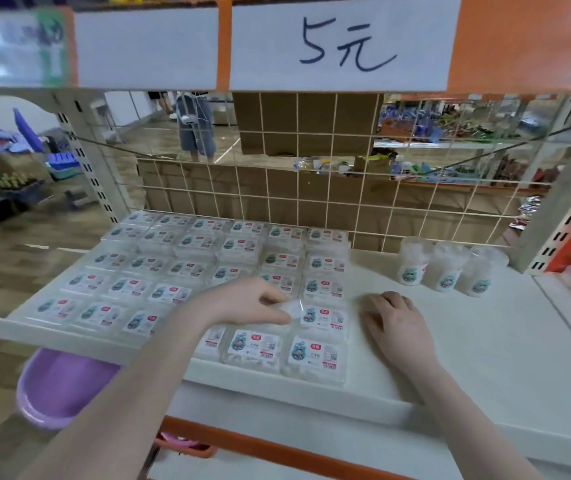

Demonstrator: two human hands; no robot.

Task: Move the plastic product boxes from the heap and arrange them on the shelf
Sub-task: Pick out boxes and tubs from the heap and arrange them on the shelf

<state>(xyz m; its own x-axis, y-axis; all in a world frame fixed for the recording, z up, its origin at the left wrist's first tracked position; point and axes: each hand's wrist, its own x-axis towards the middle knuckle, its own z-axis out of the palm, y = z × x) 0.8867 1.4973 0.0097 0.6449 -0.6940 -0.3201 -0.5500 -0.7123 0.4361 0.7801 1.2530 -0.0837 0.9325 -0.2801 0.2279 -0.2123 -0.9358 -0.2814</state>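
Fingers [279, 308] of left hand [249, 303] curl round the near-left edge of one clear plastic box [322, 318], thumb under, seating it in the second row from the front on the shelf [450, 358]. Right hand [395, 322] lies palm-down on bare shelf just right of the grid, fingers loosely bent, holding nothing. Approx six columns of boxes [187, 268] already laid flat, labels up, running back to the wire grid [312, 202]; right part of the shelf unfilled apart from three round tubs [447, 268] at the back. Heap not in view.

Handling, by judgement: thin clear shell, light, prob. flexes if squeezed; glossy so slippery. Best taken by opposite short edges, not pressed on the lid. Neighbours touch, so a nudge could shift the row.

Purple basin [55, 386] below shelf, left. Sign [339, 43] above reads 5元.
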